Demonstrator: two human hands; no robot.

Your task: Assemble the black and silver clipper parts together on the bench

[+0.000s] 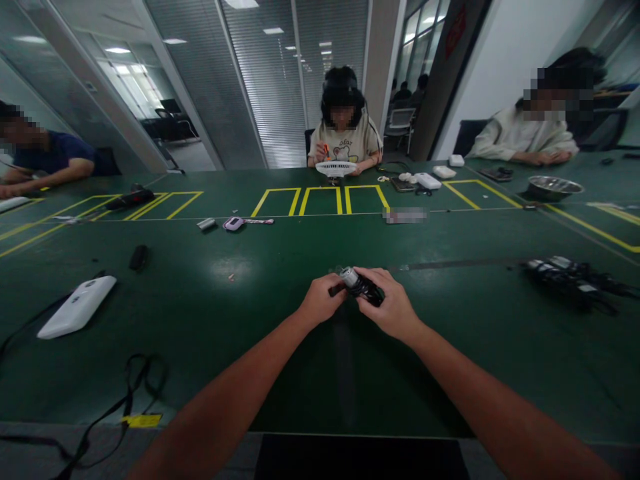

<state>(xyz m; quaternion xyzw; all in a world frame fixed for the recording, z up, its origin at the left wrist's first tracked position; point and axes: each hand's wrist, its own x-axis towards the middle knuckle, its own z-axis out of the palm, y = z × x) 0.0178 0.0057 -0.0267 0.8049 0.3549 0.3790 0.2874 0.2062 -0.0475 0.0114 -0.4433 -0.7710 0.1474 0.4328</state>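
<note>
Left hand [321, 297] pinches one end of cable bundle [365, 288] | right hand [393, 303] wraps it | probably light, bendable; best hold: middle

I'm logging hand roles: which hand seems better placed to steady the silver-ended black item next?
Likely the right hand: it spans the black item, while the left hand pinches a dark piece by the silver end.

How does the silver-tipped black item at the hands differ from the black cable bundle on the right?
The silver-tipped item is gripped by the right hand; the cable bundle lies on the table. The item looks compact, whereas the bundle sprawls wider, with loose loops. Both are mostly black with paler parts.
</note>
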